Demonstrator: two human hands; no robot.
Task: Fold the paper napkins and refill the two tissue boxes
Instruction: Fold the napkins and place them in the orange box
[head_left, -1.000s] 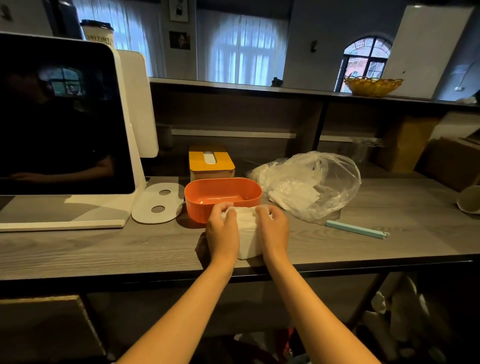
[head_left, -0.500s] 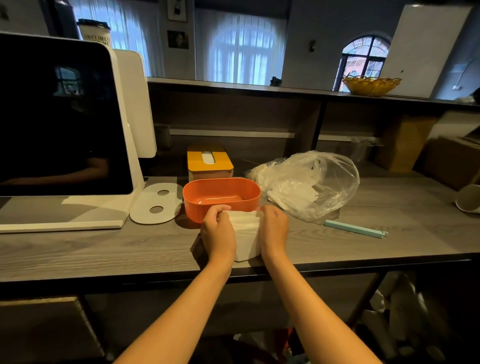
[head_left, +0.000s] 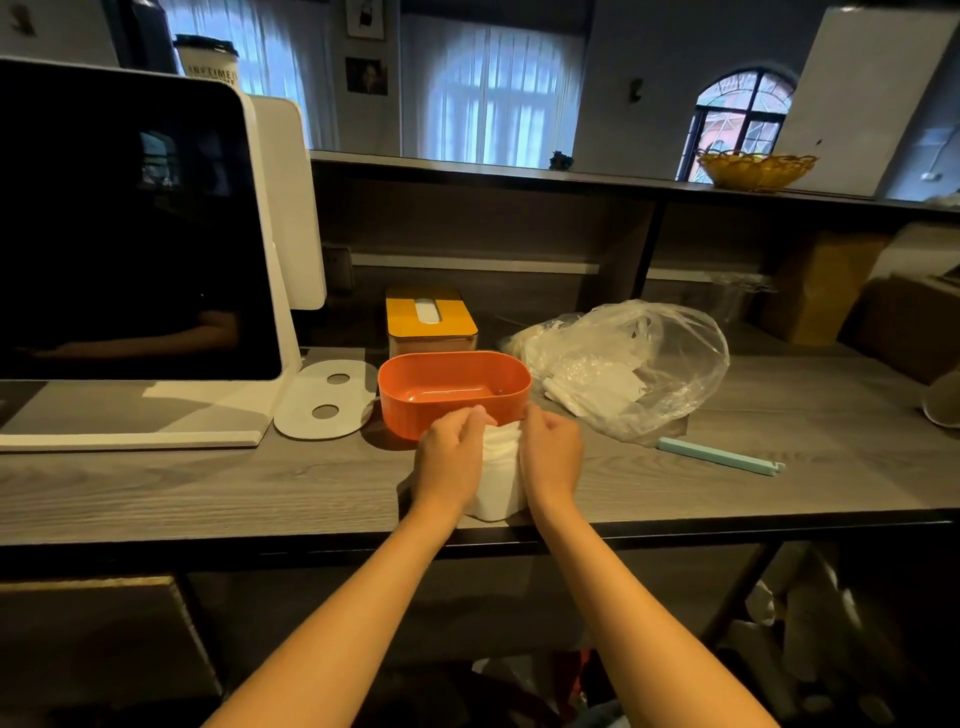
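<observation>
Napkins (head_left: 497, 470) pinched between hands, left (head_left: 451, 457), right (head_left: 551, 456).

Left hand (head_left: 451, 457) and right hand (head_left: 551, 457) grip a napkin stack (head_left: 500, 480) beside the orange box (head_left: 453, 389).

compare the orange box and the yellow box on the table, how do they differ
The orange box is open on top, with no lid and nothing visible inside; the yellow box has its slotted lid on. The orange box has rounded ends, the yellow box squarer corners. The orange box sits nearer the hands, the yellow box behind it. Both stand upright on the table.
</observation>
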